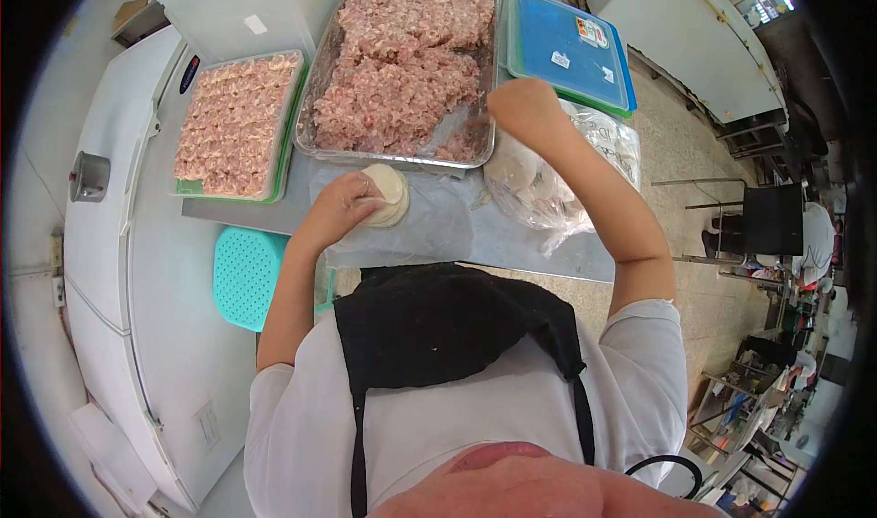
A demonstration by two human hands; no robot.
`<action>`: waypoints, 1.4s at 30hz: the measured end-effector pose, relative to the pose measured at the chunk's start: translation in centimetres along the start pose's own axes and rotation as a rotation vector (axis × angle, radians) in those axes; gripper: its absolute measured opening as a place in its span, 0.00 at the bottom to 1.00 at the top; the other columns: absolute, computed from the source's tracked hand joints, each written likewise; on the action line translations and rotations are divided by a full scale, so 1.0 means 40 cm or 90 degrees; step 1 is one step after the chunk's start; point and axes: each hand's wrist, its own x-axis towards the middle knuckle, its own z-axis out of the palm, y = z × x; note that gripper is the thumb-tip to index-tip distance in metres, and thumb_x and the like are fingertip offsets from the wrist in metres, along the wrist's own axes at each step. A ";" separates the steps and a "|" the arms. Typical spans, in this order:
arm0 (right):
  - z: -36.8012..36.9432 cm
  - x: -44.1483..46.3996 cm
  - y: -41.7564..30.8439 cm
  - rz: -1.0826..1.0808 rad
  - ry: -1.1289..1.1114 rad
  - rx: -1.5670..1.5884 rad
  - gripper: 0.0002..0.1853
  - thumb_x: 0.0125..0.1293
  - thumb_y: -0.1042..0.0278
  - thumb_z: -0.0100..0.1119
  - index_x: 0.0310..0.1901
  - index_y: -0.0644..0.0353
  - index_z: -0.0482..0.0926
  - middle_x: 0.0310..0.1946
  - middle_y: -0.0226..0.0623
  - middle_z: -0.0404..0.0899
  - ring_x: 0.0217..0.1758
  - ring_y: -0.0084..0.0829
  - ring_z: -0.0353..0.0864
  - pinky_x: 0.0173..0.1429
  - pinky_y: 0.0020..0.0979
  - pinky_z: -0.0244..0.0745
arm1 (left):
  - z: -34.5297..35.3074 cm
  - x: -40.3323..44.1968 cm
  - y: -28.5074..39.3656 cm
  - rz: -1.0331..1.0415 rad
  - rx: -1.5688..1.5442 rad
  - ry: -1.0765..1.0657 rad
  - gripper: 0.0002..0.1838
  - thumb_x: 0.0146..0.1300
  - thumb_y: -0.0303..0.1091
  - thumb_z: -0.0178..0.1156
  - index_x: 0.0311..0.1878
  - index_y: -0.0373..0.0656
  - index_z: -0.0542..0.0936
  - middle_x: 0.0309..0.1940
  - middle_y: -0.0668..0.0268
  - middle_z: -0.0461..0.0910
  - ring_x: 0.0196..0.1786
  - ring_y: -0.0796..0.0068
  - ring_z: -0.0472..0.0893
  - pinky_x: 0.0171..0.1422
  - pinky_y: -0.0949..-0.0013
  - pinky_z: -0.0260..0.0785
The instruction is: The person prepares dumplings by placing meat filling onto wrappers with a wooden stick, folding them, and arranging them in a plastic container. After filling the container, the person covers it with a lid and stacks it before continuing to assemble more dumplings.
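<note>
My left hand (343, 209) is at the near edge of the table, its thumb and fingers closed on the edge of a round dough wrapper (387, 182). More wrappers (395, 216) lie stacked beneath it on a clear plastic sheet. My right hand (528, 112) is closed in a fist over the right rim of a large foil-lined tray (305, 143). Whatever it grips is hidden or blurred. Pink ground meat (402, 70) fills most of that tray, with a scraped patch at its near right corner. Below my right forearm sits a plastic bag of round wrappers (525, 182).
At the left, a green-edged tray (283, 175) holds rows of meat-topped pieces. Blue-lidded containers (557, 38) are stacked at the back right. A turquoise stool (245, 280) stands below the table's left end, beside a white freezer (174, 335).
</note>
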 end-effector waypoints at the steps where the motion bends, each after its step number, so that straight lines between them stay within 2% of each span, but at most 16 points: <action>1: 0.038 0.008 0.004 0.013 0.026 -0.002 0.06 0.50 0.70 0.59 0.22 0.58 0.85 0.21 0.42 0.82 0.28 0.41 0.85 0.26 0.40 0.76 | -0.005 0.005 0.004 -0.019 -0.027 0.010 0.09 0.61 0.35 0.64 0.36 0.38 0.81 0.34 0.60 0.78 0.40 0.63 0.78 0.47 0.65 0.70; 6: 0.009 -0.052 -0.087 -0.065 0.039 0.042 0.06 0.49 0.70 0.59 0.21 0.57 0.84 0.19 0.42 0.81 0.26 0.39 0.85 0.25 0.38 0.75 | -0.024 0.033 -0.039 -0.135 -0.150 0.088 0.09 0.65 0.35 0.62 0.40 0.39 0.80 0.37 0.65 0.81 0.41 0.73 0.79 0.48 0.70 0.70; 9: -0.034 -0.039 -0.037 0.030 -0.009 -0.041 0.06 0.50 0.71 0.58 0.21 0.57 0.84 0.20 0.42 0.81 0.26 0.39 0.85 0.26 0.38 0.76 | -0.062 0.056 -0.064 -0.133 -0.249 0.142 0.08 0.67 0.34 0.60 0.43 0.40 0.79 0.42 0.67 0.82 0.43 0.76 0.78 0.49 0.72 0.70; 13: 0.026 -0.067 -0.112 0.060 -0.001 0.062 0.07 0.52 0.72 0.56 0.22 0.58 0.84 0.21 0.42 0.82 0.26 0.42 0.84 0.28 0.38 0.77 | -0.113 0.073 -0.044 -0.131 -0.503 0.194 0.15 0.69 0.33 0.58 0.55 0.37 0.76 0.48 0.63 0.81 0.50 0.73 0.79 0.56 0.70 0.71; 17: 0.041 -0.032 -0.200 0.173 -0.112 0.156 0.09 0.55 0.70 0.55 0.24 0.59 0.83 0.24 0.45 0.82 0.32 0.43 0.85 0.35 0.42 0.79 | -0.179 0.085 -0.101 -0.129 -0.838 0.252 0.21 0.71 0.33 0.55 0.63 0.33 0.71 0.55 0.56 0.79 0.57 0.66 0.79 0.63 0.64 0.72; 22: 0.054 0.049 -0.245 0.191 -0.118 0.271 0.12 0.62 0.65 0.55 0.26 0.62 0.83 0.27 0.50 0.82 0.36 0.49 0.84 0.40 0.44 0.79 | -0.235 0.113 -0.167 -0.145 -1.009 0.336 0.19 0.71 0.31 0.52 0.62 0.31 0.71 0.57 0.53 0.77 0.59 0.62 0.78 0.65 0.60 0.72; 24: 0.047 0.034 -0.232 0.263 -0.050 0.570 0.17 0.68 0.57 0.55 0.32 0.64 0.84 0.26 0.49 0.81 0.32 0.43 0.84 0.39 0.40 0.76 | -0.230 0.130 -0.195 -0.178 -0.843 0.398 0.19 0.72 0.32 0.51 0.61 0.32 0.70 0.56 0.53 0.77 0.60 0.61 0.77 0.67 0.57 0.70; 25: 0.042 0.034 -0.235 0.268 -0.050 0.569 0.17 0.68 0.57 0.55 0.32 0.64 0.84 0.26 0.49 0.81 0.32 0.43 0.84 0.39 0.40 0.76 | -0.227 0.143 -0.205 -0.178 -0.845 0.393 0.19 0.72 0.32 0.51 0.61 0.32 0.70 0.56 0.53 0.77 0.60 0.61 0.77 0.67 0.57 0.70; 28: 0.017 0.048 -0.240 0.367 0.044 0.751 0.20 0.70 0.53 0.56 0.37 0.65 0.84 0.22 0.45 0.79 0.28 0.33 0.81 0.37 0.34 0.73 | -0.201 0.202 -0.172 -0.129 -0.900 0.316 0.19 0.72 0.33 0.51 0.61 0.33 0.70 0.56 0.53 0.76 0.59 0.60 0.77 0.67 0.56 0.69; 30: 0.035 0.076 -0.228 0.460 0.075 0.903 0.18 0.70 0.55 0.58 0.44 0.65 0.83 0.22 0.42 0.76 0.27 0.28 0.75 0.37 0.31 0.71 | -0.170 0.251 -0.124 -0.153 -1.062 0.205 0.21 0.72 0.36 0.50 0.62 0.34 0.68 0.58 0.54 0.75 0.61 0.60 0.76 0.69 0.55 0.67; 33: 0.030 0.124 -0.266 0.439 0.190 0.877 0.16 0.70 0.57 0.57 0.43 0.64 0.82 0.26 0.44 0.79 0.28 0.32 0.77 0.38 0.34 0.71 | -0.145 0.301 0.000 -0.163 -1.176 0.189 0.23 0.75 0.43 0.45 0.63 0.35 0.67 0.58 0.54 0.74 0.62 0.58 0.74 0.71 0.52 0.64; 34: 0.037 0.125 -0.274 0.445 0.194 0.876 0.16 0.70 0.57 0.57 0.43 0.64 0.82 0.26 0.44 0.79 0.28 0.32 0.77 0.38 0.34 0.71 | -0.142 0.326 0.013 -0.161 -1.197 0.189 0.28 0.74 0.53 0.42 0.63 0.38 0.67 0.58 0.55 0.74 0.63 0.55 0.73 0.71 0.48 0.62; 37: 0.034 0.097 -0.276 0.338 0.320 0.643 0.14 0.70 0.60 0.56 0.45 0.63 0.80 0.30 0.46 0.79 0.30 0.41 0.79 0.38 0.40 0.73 | -0.149 0.335 0.013 -0.191 -1.249 0.158 0.34 0.72 0.61 0.42 0.64 0.39 0.67 0.61 0.56 0.72 0.65 0.54 0.71 0.71 0.47 0.61; 39: -0.053 0.052 -0.253 0.294 0.094 0.423 0.12 0.70 0.62 0.54 0.47 0.61 0.77 0.32 0.47 0.78 0.34 0.49 0.80 0.39 0.45 0.74 | -0.116 0.350 -0.048 -0.203 -1.271 0.193 0.38 0.69 0.66 0.44 0.65 0.39 0.66 0.63 0.54 0.70 0.66 0.53 0.70 0.72 0.46 0.60; 41: -0.109 0.040 -0.255 0.300 0.083 0.374 0.12 0.69 0.63 0.55 0.50 0.58 0.78 0.32 0.46 0.77 0.35 0.49 0.80 0.38 0.45 0.74 | -0.114 0.348 -0.047 -0.239 -1.200 0.257 0.38 0.68 0.66 0.45 0.63 0.38 0.68 0.58 0.56 0.73 0.63 0.54 0.72 0.71 0.47 0.61; 42: -0.118 0.035 -0.254 0.306 0.071 0.323 0.13 0.68 0.64 0.56 0.52 0.55 0.78 0.32 0.46 0.76 0.36 0.49 0.79 0.36 0.44 0.74 | -0.119 0.348 -0.040 -0.274 -1.181 0.273 0.36 0.68 0.65 0.46 0.59 0.38 0.71 0.48 0.60 0.77 0.55 0.56 0.76 0.68 0.48 0.63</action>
